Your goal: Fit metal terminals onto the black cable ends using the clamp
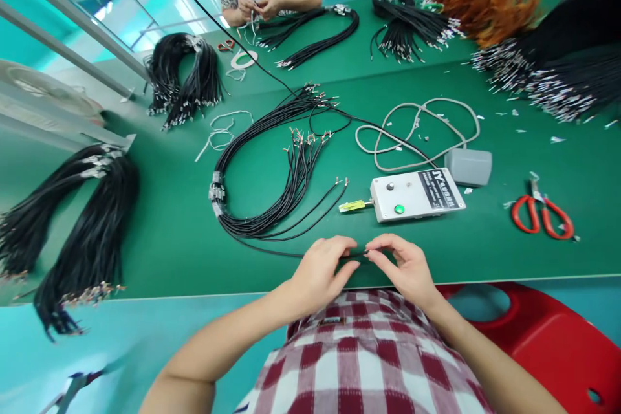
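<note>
A single black cable [276, 251] runs from the looped bundle of black cables [252, 223] into my left hand [325, 272], whose thumb and fingers are curled around it. Its end comes out between my two hands. At that end my right hand [400, 265] pinches the tip with thumb and forefinger; fine detail of the tip is hidden. Beyond my hands lies a white box [407, 197] with a green button and a yellow-green clip [355, 206] sticking out of its left side. Two loose cable ends [339, 182] with bare coppery wires point toward that clip.
Red-handled cutters [538, 210] lie to the right, a grey adapter [468, 167] and coiled grey cord [383, 158] behind the box. More cable bundles [111, 187] hang over the left edge and fill the far right [557, 58]. Across the table a co-worker's hands [262, 6] hold white string.
</note>
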Available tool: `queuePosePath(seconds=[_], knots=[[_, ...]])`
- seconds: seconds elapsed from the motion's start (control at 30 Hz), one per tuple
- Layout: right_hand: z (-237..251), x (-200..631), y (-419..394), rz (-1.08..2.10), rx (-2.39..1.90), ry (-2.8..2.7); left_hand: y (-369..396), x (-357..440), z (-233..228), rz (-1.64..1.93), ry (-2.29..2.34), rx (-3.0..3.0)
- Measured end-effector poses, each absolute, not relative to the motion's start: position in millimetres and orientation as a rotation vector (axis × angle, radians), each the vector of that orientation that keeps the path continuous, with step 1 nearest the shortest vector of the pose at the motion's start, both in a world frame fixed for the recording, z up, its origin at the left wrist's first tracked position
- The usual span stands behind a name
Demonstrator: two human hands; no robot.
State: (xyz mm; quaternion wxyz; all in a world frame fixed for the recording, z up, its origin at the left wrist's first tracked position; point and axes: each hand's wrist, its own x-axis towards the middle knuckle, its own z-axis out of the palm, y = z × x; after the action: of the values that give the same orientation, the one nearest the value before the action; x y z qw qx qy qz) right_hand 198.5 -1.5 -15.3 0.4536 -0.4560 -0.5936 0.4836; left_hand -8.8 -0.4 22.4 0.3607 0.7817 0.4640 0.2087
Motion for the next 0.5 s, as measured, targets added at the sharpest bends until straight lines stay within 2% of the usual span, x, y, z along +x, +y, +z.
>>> queuePosePath(seconds=[0.13, 0.27, 0.4, 0.5], knots=[[-12, 204, 0, 1.182, -1.069, -1.53, 8, 10, 38, 0.473, 1.02, 1.705], [-10, 212, -1, 1.199, -1.143, -1.34, 14, 13, 33, 0.479, 1.049, 1.449], [-10, 212, -2, 1.352, -1.168, -1.212, 11, 14, 23, 0.628, 1.153, 1.221], [-9, 205, -1, 1.524, -1.105, -1.112, 7, 17, 23, 0.733, 1.222, 1.263]])
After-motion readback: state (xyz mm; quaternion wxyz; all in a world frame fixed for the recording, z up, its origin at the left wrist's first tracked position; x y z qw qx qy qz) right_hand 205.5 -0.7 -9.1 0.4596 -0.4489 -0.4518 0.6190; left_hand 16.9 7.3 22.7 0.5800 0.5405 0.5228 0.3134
